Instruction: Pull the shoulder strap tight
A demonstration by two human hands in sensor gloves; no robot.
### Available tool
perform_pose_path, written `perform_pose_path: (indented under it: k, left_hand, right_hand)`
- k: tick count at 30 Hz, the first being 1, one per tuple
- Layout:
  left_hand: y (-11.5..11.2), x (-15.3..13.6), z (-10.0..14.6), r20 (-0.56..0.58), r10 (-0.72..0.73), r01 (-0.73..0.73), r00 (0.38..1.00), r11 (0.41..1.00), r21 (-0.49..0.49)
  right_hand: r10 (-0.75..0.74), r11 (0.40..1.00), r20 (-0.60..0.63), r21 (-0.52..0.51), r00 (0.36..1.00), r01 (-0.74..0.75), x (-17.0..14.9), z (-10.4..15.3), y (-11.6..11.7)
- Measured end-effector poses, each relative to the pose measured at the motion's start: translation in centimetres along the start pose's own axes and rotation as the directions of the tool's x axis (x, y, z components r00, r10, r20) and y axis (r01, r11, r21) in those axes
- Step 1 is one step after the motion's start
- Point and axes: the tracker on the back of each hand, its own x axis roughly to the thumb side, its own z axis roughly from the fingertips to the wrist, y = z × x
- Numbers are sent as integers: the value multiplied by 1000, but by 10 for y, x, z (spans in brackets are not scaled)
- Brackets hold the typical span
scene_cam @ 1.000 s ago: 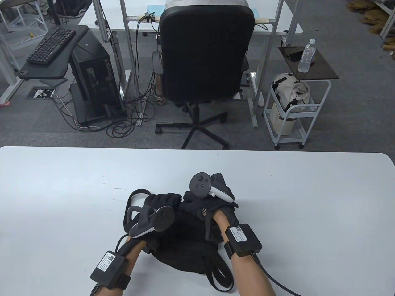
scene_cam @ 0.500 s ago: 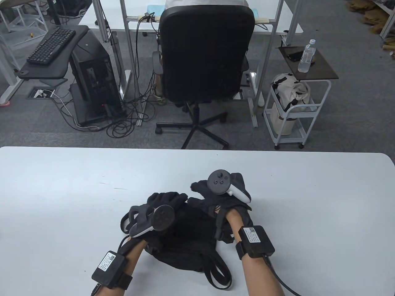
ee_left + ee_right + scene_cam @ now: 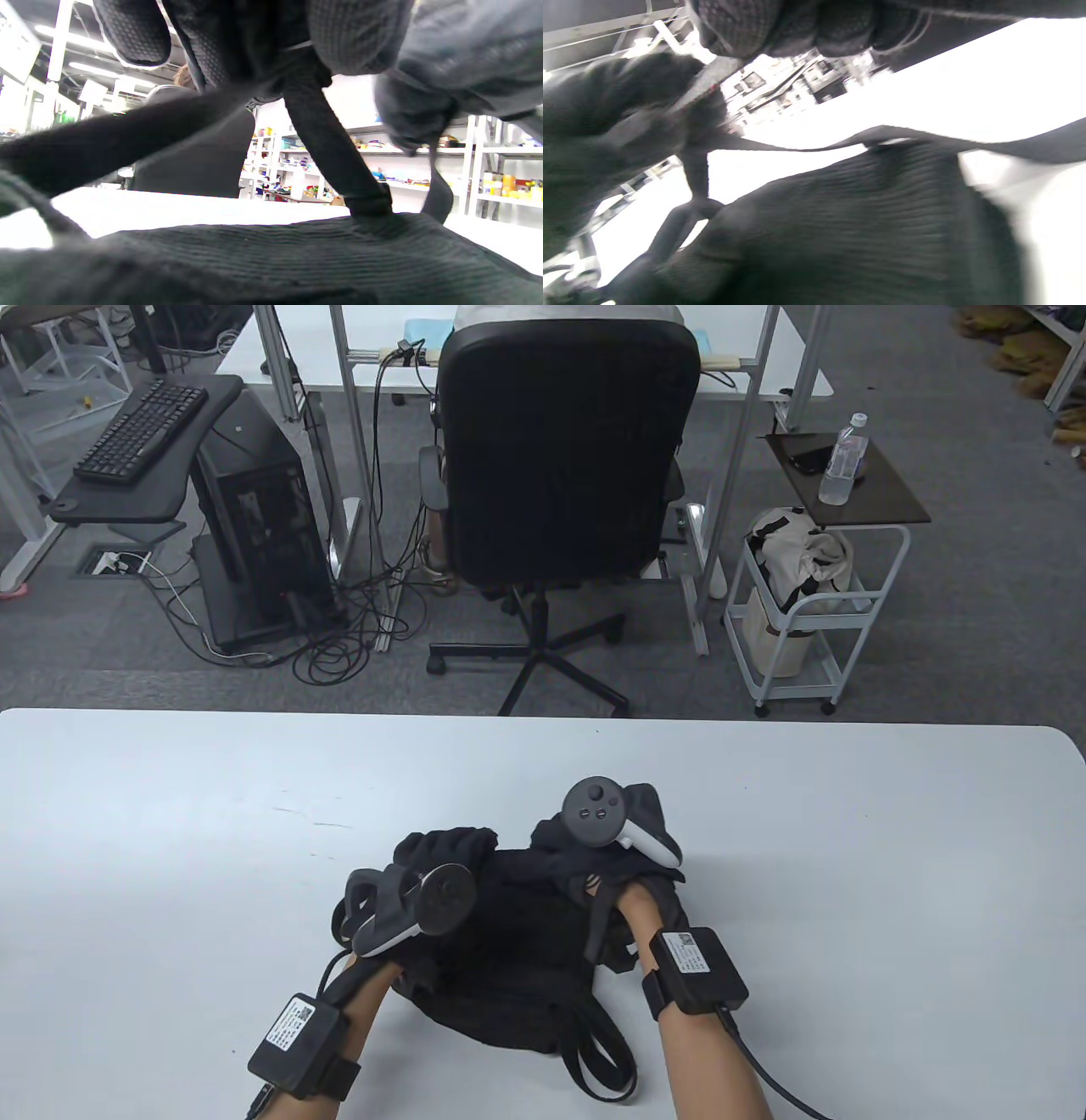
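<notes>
Shoulder strap (image 3: pixel 326 144) runs down from left fingers (image 3: pixel 352 38).

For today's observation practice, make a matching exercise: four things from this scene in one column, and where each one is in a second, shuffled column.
Things:
1. bag
2. water bottle
3. keyboard
4. office chair

Places:
A. on a dark tray, far left
B. on the white table, under both hands
C. on the small brown side table
D. on the grey floor, beyond the table

Pairs: 1-B, 2-C, 3-A, 4-D
</notes>
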Motion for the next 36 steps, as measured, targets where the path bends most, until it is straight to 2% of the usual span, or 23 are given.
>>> perform_pose_path:
  k: [3, 6, 7, 9, 11, 14, 16, 19, 21, 23, 29, 34, 36]
  left_hand:
    - [0, 2, -1, 6, 42, -42, 999, 999, -3]
    - [2, 7, 0, 22, 50, -51, 999, 998, 23]
    - [2, 8, 0, 34, 68, -68, 997, 997, 19]
    - [3, 11, 0, 56, 107, -107, 993, 994, 8]
    - [5, 12, 1, 49, 83, -84, 995, 996, 37]
    - [7, 11, 2, 54, 75, -77, 996, 996, 38]
    - [7, 7, 2, 42, 55, -57, 998, 998, 34]
    - [6, 3, 1, 37, 92, -93, 995, 996, 16]
    - [7, 3, 0, 29, 64, -65, 998, 998, 14]
    - [5, 5, -1, 40, 71, -71, 997, 997, -8]
    - [5, 10, 0, 48, 29, -29, 998, 1000, 7]
    - [1, -4, -1, 6, 35, -35, 999, 999, -11]
    - [-2, -2, -2, 16, 65, -65, 998, 998, -12]
  right_hand:
    - [51, 999, -71, -14, 996, -53, -18, 10, -8]
    - [128, 987, -112, 114, 985, -115, -12, 10, -6]
    - [99, 989, -95, 121, 990, -88, -8, 8, -5]
    - [-80, 989, -19, 121, 997, 82, 6, -1, 1]
    - [-225, 964, 43, 152, 973, 216, 23, -11, 13]
    - [-231, 953, 66, 217, 971, 212, 42, -25, 29]
    - [-191, 969, 51, 169, 980, 180, 45, -30, 31]
    - [-226, 961, 62, 179, 972, 212, 46, -29, 33]
    - [-181, 978, 93, 121, 979, 169, 45, -25, 31]
    - [-136, 986, 102, 111, 985, 125, 45, -21, 29]
    - [-53, 998, 105, 48, 993, 48, 33, -8, 17]
    - [73, 997, -56, 7, 996, -72, -16, 10, -6]
    - [49, 997, -101, 72, 994, -42, -28, 13, -6]
